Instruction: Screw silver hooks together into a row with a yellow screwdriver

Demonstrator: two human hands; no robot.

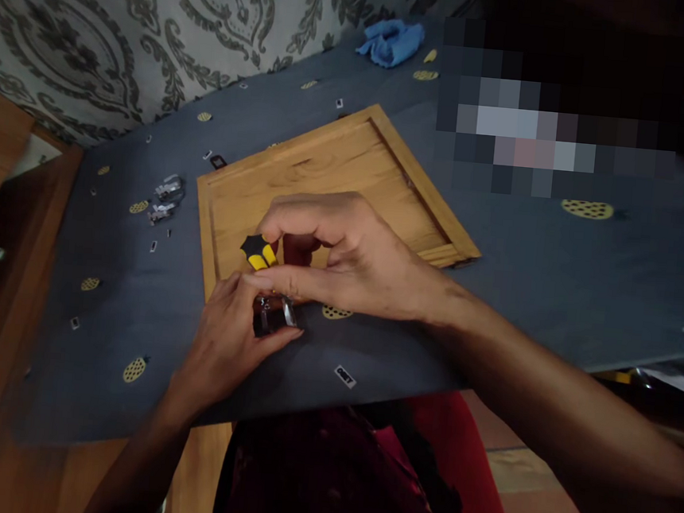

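Observation:
A wooden cabinet door panel [349, 169] lies flat on a dark blue patterned cloth [527, 257]. My right hand [347, 257] is curled over its near edge, fingers closed on a screwdriver with a black and yellow handle [257, 251]. My left hand [230, 335] sits just below, fingers pinched on a small shiny metal hinge [277, 313] at the panel's front edge. The screwdriver's tip is hidden under my fingers.
Two more metal hinges [166, 198] lie on the cloth left of the panel. A crumpled blue rag [390, 41] rests at the far edge near the patterned wall. A wooden surface [1, 179] stands at left. My red garment [371, 467] fills the bottom.

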